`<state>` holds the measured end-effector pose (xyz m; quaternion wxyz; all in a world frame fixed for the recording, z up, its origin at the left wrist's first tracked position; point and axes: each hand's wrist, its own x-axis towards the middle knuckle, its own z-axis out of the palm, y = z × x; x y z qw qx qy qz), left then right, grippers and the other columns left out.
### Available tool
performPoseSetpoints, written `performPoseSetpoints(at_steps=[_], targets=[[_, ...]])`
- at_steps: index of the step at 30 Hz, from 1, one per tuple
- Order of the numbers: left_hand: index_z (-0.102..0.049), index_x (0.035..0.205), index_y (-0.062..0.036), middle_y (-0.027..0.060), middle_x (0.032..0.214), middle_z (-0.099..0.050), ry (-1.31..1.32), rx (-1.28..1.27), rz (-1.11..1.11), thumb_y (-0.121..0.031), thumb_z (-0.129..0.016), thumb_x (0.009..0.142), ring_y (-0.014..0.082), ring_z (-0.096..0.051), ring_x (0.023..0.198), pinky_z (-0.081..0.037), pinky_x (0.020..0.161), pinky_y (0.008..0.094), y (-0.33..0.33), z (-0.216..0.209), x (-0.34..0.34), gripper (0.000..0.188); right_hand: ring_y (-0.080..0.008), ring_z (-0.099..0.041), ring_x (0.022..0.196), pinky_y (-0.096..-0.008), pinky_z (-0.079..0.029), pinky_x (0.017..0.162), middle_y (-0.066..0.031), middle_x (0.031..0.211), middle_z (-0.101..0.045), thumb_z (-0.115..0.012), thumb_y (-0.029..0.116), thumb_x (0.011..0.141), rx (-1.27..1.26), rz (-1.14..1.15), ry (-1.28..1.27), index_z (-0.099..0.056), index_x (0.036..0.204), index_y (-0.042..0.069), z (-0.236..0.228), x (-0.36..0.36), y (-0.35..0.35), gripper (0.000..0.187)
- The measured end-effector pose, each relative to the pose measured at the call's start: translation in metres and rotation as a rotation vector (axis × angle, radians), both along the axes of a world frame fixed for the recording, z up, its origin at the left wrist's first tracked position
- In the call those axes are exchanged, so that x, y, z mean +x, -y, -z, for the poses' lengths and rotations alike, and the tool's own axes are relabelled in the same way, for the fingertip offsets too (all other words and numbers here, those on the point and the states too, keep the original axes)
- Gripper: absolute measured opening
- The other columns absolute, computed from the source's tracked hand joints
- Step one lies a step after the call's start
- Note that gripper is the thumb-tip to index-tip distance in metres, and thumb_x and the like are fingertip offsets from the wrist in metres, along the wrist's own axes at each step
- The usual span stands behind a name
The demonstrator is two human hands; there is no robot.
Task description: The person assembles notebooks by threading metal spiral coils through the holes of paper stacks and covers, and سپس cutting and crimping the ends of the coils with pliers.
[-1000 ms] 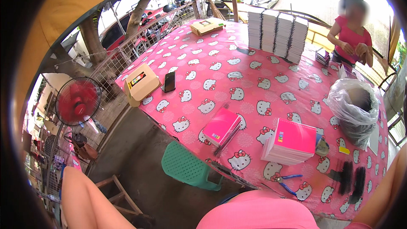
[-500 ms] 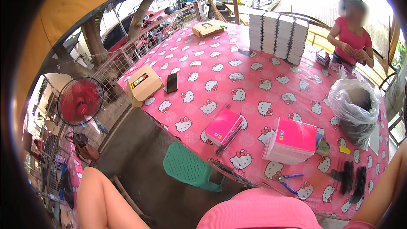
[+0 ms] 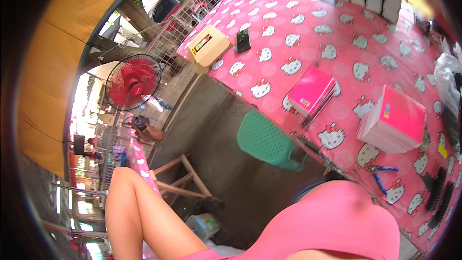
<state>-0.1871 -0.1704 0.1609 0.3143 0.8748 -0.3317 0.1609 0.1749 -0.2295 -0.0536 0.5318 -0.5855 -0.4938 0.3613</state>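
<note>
- We see only our left forearm [image 3: 139, 212], which rises bare from the lower edge at the left; the left hand itself is out of the picture, so we cannot tell if it is open or closed, or if it holds something.
- Our right hand does not show at all.
- The things nearest to us lie on the pink plastic tablecloth with white cat faces [image 3: 298, 33], to the right and forward of this arm, so the right side is the nearer one.
- The thin bright pink notebook [image 3: 312, 90] lies near the table edge, its long axis running diagonal, away from us to the right.
- The thick stack of pink-covered spiral notebooks [image 3: 392, 125] lies further right, well apart from the first.
- The blue-handled pliers [image 3: 378, 175] lie just in front of our body.
- As for containers, the beige cardboard box [image 3: 208, 47] sits closed at the far corner; its contents are hidden.
- The green plastic stool [image 3: 264, 139] stands beside the table edge, with nothing on it.
</note>
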Motion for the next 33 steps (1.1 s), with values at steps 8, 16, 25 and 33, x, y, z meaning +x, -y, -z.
performPoseSetpoints(at_steps=[8,16,25,33], targets=[[-0.069,0.101,0.0011,0.021,0.102,-0.067,-0.011,-0.015,-0.086,-0.023,-0.063,0.088,0.0292,-0.062,0.096,-0.043,0.093,0.042,0.004,-0.007,-0.005,0.028,-0.0192,-0.046,0.073,-0.0359,-0.037,0.071,-0.0076,0.08,-0.053,-0.046,0.041,0.09,-0.04,-0.008,-0.067,-0.053,0.082,0.005,0.013,0.002,-0.006,0.038],[-0.069,0.101,0.0012,0.0206,0.102,-0.067,0.017,0.005,-0.133,-0.023,-0.064,0.087,0.0285,-0.063,0.096,-0.043,0.092,0.0411,0.005,-0.006,-0.011,0.028,-0.0193,-0.046,0.073,-0.0363,-0.037,0.072,-0.0077,0.079,-0.053,-0.046,0.042,0.091,-0.017,0.006,-0.096,-0.053,0.082,0.005,0.019,0.01,-0.017,0.039],[-0.069,0.1,0.0012,0.0202,0.101,-0.067,0.331,-0.053,0.039,-0.024,-0.065,0.087,0.0277,-0.063,0.096,-0.043,0.092,0.0401,-0.033,0.003,-0.036,0.029,-0.0194,-0.046,0.073,-0.0367,-0.037,0.073,-0.0078,0.078,-0.053,-0.045,0.043,0.093,0.216,0.053,-0.277,-0.052,0.082,0.006,0.008,0.023,-0.019,0.04],[-0.065,0.085,-0.0117,0.0027,0.076,-0.065,0.733,-0.6,-0.511,-0.028,-0.065,0.089,0.0217,-0.061,0.078,-0.041,0.096,0.0439,-0.07,0.04,0.03,0.017,-0.0194,-0.045,0.074,-0.037,-0.036,0.073,-0.0078,0.078,-0.054,-0.044,0.044,0.095,0.789,-0.157,-0.604,-0.052,0.082,0.006,-0.057,0.053,0.009,0.042]])
